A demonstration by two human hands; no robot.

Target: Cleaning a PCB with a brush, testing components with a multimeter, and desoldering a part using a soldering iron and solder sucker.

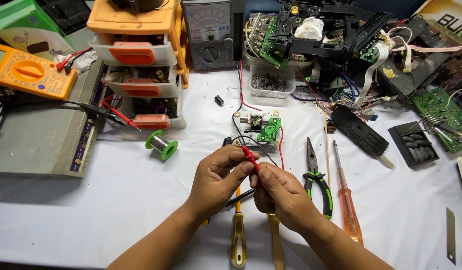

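Red plastic marks the probe (250,158) pinched between both hands at the centre of the white work surface (116,200). The left hand (218,175) closes thumb and forefinger on the probe body, tip pointing toward 11 o'clock; the right hand (281,195) is curled shut just beside it, fingertips meeting the probe's lower end, and a black lead (239,198) emerges beneath the palms, so the grip appears to steady the probe for fine work. Under the wrists, at 6 o'clock, lie two yellow-handled screwdrivers (237,240). At 12 o'clock from the hands sits a small green circuit board (269,131), within easy reach. At 3 o'clock lie green-handled pliers (317,182) and an orange-handled screwdriver (347,205), laid parallel for pick-up. At 10 o'clock stands a solder spool (162,145), beyond it an orange drawer unit (138,65) and a yellow multimeter (28,70).
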